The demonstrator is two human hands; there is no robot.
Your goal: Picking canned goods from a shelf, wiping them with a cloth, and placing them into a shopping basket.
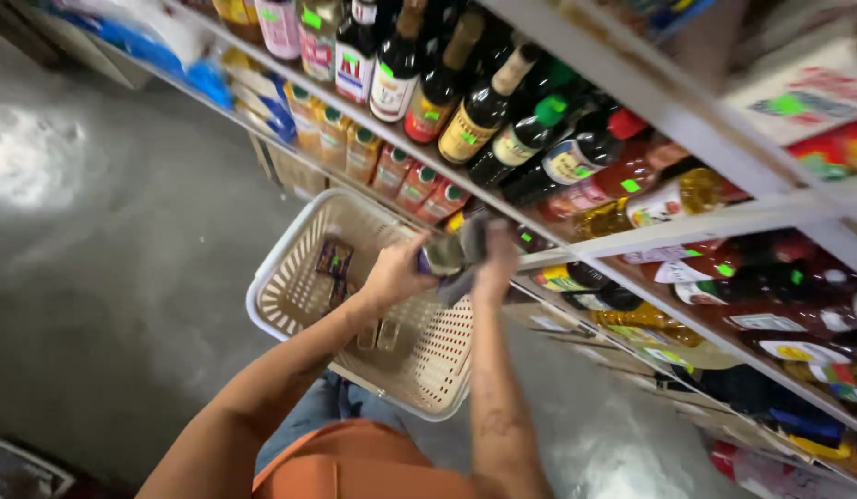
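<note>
My left hand [394, 271] and my right hand [496, 263] meet over a cream plastic basket [276, 298] on the floor. Between them they hold a small can or jar [442, 256] with a pale top, and a dark cloth-like thing [473, 242] is against it near my right hand; the motion blur hides the exact grip. Inside the basket lie a small dark packet [334, 258] and two small jars [378, 334]. Dark glass bottles [484, 109] stand on the white shelf [576, 65] just above my hands.
White metal shelves [724, 222] run diagonally on the right, packed with dark and amber bottles with green price stickers. Orange-labelled bottles [405, 180] fill a lower shelf. Grey concrete floor [105, 277] lies to the left. Blue and white bags [160, 37] sit top left.
</note>
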